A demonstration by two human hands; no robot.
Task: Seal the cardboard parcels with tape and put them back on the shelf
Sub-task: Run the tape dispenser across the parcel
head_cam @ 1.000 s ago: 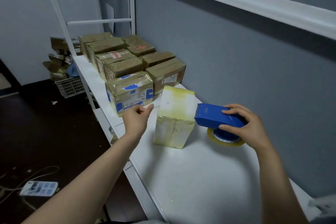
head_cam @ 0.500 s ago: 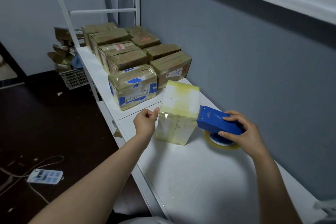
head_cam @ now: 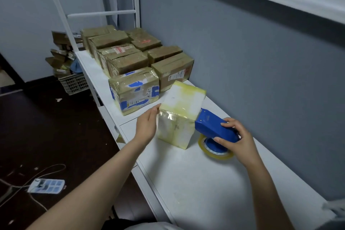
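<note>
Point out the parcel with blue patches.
The blue-patched parcel closing the front row, just beyond the left hand; the others show no blue.

Power strip [head_cam: 46,188] on dark floor [head_cam: 46,127], grey crate [head_cam: 74,84] beyond, grey wall [head_cam: 242,61]

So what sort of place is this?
Likely a small parcel storeroom or packing corner: taped cardboard parcels line a white shelf, the right hand grips a blue tape dispenser, and more boxes lie heaped beside a plastic crate on the floor.
</note>
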